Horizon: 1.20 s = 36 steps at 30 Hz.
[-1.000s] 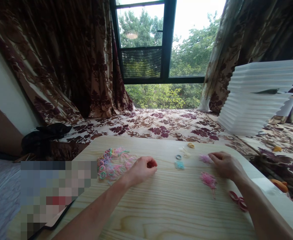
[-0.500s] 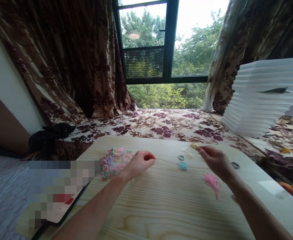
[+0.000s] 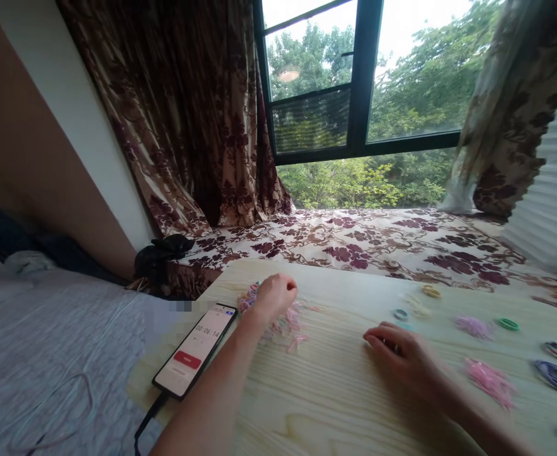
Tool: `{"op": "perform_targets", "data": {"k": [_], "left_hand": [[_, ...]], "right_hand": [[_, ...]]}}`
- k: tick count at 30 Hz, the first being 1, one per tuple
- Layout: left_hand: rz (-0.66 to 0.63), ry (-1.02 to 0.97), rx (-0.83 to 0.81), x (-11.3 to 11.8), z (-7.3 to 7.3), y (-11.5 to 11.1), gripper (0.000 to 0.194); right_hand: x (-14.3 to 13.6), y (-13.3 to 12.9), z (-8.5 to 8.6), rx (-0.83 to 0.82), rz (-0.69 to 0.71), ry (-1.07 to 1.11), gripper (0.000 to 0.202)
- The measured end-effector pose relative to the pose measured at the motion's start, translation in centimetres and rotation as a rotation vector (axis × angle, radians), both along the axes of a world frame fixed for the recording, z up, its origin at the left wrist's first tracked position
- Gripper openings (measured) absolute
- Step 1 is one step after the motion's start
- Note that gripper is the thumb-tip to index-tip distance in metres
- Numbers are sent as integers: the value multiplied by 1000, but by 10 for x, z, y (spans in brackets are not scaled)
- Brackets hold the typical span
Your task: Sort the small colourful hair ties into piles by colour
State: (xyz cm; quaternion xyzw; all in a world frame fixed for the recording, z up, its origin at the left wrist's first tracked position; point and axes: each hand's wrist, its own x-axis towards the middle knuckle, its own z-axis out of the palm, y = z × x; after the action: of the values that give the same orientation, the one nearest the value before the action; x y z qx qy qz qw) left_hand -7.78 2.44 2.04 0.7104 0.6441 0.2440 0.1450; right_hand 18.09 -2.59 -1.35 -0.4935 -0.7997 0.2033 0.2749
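Across the pale tabletop (image 3: pixel 323 392), the left hand (image 3: pixel 278 292) curls at mixed bands (image 3: pixel 285 324) mid-frame, the right hand (image 3: pixel 395 348) curls right of centre, any grip impossible to tell, and pink bands (image 3: pixel 490 382) lie lower right, seemingly separated by colour.

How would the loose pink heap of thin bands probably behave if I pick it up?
The loose pink heap of thin bands is probably floppy, since its strands overlap untidily. It looks light, as the strands are thin. Some may drop away, because no visible wrapping holds them.
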Motion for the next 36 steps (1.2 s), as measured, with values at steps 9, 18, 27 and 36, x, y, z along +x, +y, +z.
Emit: {"op": "perform_targets", "data": {"k": [9, 18, 27, 36], "left_hand": [[-186, 178, 42, 25, -14, -4, 23], [-225, 297, 77, 31, -17, -8, 23], [-221, 387, 85, 44, -21, -7, 26], [-285, 519, -62, 61, 7, 4, 20]], "right_hand": [[-2, -2, 0, 3, -9, -59, 34], [-2, -2, 1, 21, -5, -57, 33], [1, 3, -10, 31, -7, -76, 37], [-3, -2, 0, 33, -16, -82, 37]]}}
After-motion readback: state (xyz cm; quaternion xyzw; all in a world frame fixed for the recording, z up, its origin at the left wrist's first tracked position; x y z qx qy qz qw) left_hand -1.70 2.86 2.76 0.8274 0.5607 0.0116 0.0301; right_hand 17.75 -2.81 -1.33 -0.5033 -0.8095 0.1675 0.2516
